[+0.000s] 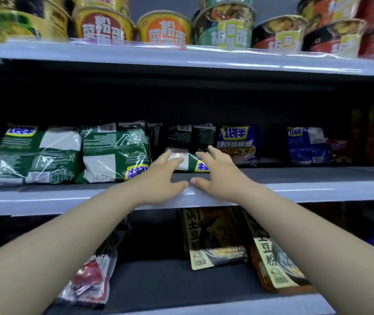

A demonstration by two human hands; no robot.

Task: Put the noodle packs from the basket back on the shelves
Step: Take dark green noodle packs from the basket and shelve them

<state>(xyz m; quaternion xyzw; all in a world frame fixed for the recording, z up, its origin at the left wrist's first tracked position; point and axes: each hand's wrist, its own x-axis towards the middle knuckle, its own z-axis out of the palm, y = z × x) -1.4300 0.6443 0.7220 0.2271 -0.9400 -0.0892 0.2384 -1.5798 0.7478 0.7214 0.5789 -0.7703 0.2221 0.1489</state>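
Two bare arms reach to the middle shelf [318,192]. The left hand [161,178] and the right hand [218,173] are side by side, with their thumbs almost touching over the front edge of the shelf. Both hands are spread flat with straight fingers. The fingertips rest against a dark green noodle pack [188,142] (it is upside down, with the bar code at the top). The pack stands near the middle of the shelf, a little way back from the front edge. Neither hand curls around it.

Just left of this pack stands a green pack [115,151], and a second green pack [36,153] is next to that one. Just to the right stands a blue pack [238,144]. Another blue pack [306,144] stands farther right, with a gap between them.

The top shelf [136,55] holds a row of noodle bowls [165,28] along its front edge, some stacked two high.

The bottom shelf [181,285] holds a red and white pack [90,276] at the left, partly hidden by the left arm. A tan and black pack [206,242] leans in the middle, and a second tan and black pack [272,258] leans at the right.
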